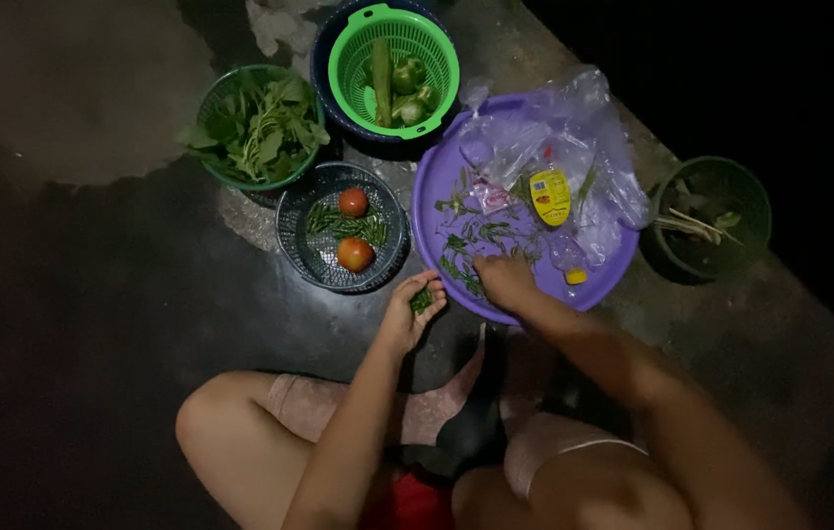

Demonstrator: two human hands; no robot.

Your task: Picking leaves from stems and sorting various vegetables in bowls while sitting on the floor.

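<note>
The person is sitting on the dark floor [93, 324] with knees drawn up, and both hands are working just past them. The left hand [409, 312] is cupping upward, its grip loosely curled around a small bunch of green chillies [422, 299] lying in the palm. The right hand [505, 282] is reaching onto the near edge of the purple basin [427, 211]; its grip is curled down among the scattered green stems [461, 270], but whether it is pinching 1 of them I cannot tell. Those stems are lying just left of and beyond the right hand, their long axes mostly slanting away from the person, so the right hand is the nearer of the 2. Further into the basin, a crumpled clear plastic bag [574, 128] is lying over a small yellow-capped bottle [551, 196]. To the left, a dark mesh basket [314, 260] is holding 2 tomatoes [355, 253] and more chillies. Beyond it, a green basket [215, 103] is holding leafy greens [260, 132], and a bright green basket [348, 49] is holding pale vegetables. A dark bowl [731, 191] is sitting far right.
</note>
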